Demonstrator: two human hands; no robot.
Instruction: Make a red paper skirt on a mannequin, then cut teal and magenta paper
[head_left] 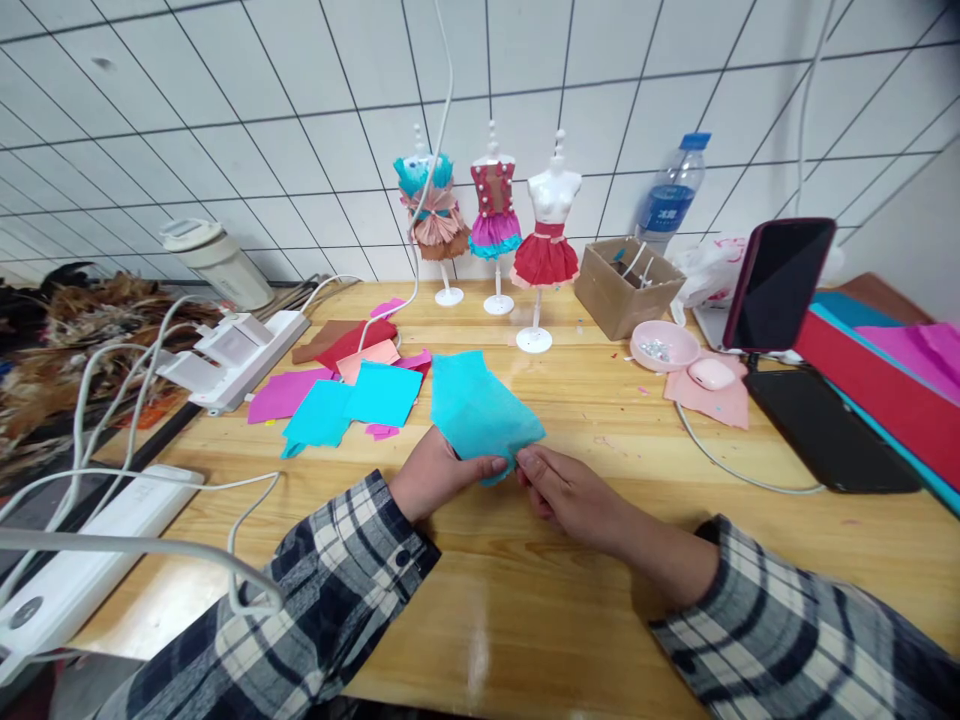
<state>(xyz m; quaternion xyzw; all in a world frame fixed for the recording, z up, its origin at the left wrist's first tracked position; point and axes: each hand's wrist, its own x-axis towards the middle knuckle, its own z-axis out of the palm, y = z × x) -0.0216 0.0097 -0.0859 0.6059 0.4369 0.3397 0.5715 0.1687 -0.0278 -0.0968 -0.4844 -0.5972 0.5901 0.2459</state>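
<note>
A sheet of turquoise crepe paper [480, 405] is held up over the wooden table. My left hand [435, 475] grips its lower edge, the thumb in front and the other fingers hidden behind the paper. At the sheet's lower right corner, my right hand [570, 488] pinches the edge between thumb and fingers. Close by on the left lie cut turquoise pieces [386, 393], a purple piece [289, 396] and a red piece [352, 345]. Behind stand three small white dress forms; the nearest [553, 200] wears a red skirt, the other two full paper outfits.
A cardboard box [626, 290], a pink dish [664, 345] and a propped phone [780, 285] stand to the right. Coloured sheets [885, 390] are stacked at the far right. On the left are a power strip [232, 360], white cables and a power bank [97, 560].
</note>
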